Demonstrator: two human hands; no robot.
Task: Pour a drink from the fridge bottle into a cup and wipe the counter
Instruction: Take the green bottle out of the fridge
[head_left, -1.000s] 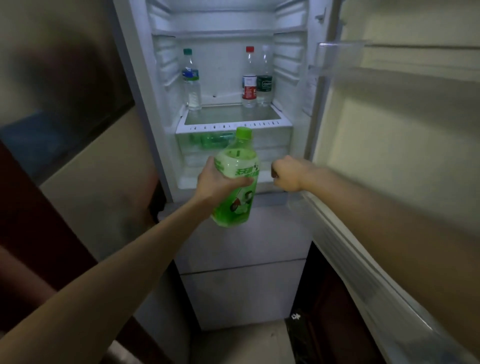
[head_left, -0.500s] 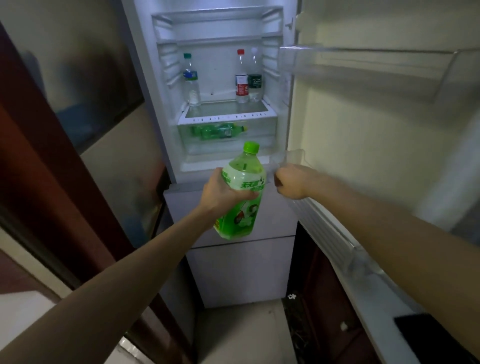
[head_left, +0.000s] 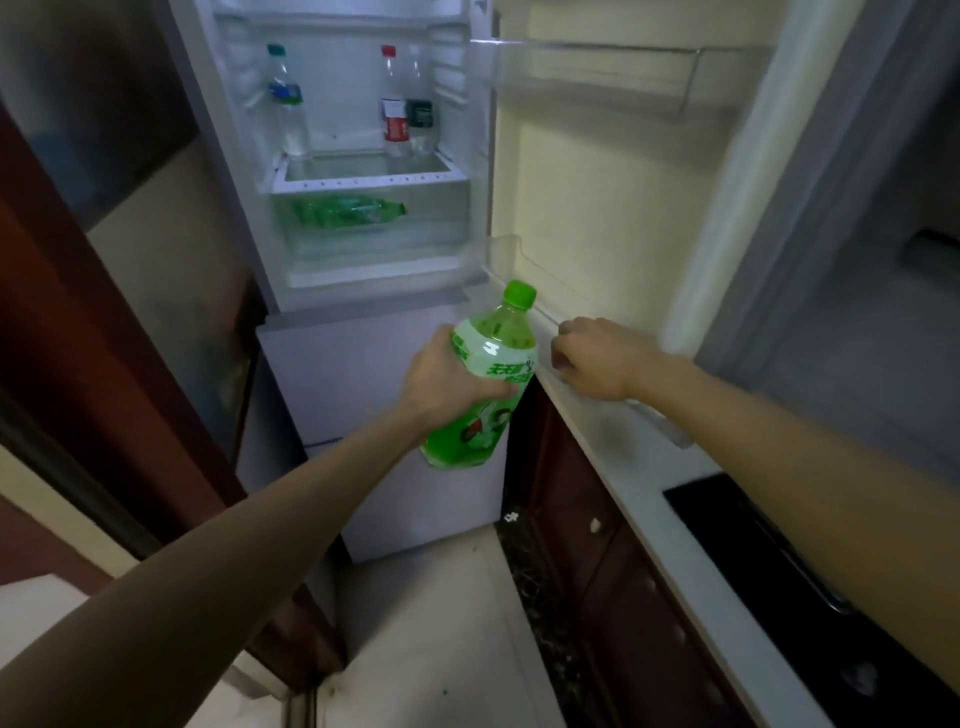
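My left hand (head_left: 447, 382) grips a green drink bottle (head_left: 485, 384) with a green cap, held upright and slightly tilted in front of the fridge's lower drawers. My right hand (head_left: 597, 358) is curled on the lower edge of the open fridge door (head_left: 587, 197), fingers closed on the door's bottom shelf rim. The fridge (head_left: 358, 171) stands open and lit. No cup or cloth is in view.
Inside the fridge stand a blue-labelled bottle (head_left: 285, 104), a red-labelled bottle (head_left: 395, 109) and a dark-labelled one (head_left: 420, 117); another green bottle (head_left: 348, 210) lies in the drawer. A white counter (head_left: 649, 493) with a black cooktop (head_left: 769, 571) runs along the right. A brown door frame (head_left: 104, 338) stands left.
The green bottle has come out and away from the fridge, down and to the right. My right hand moved right with the door edge. My view has backed off, showing the counter.
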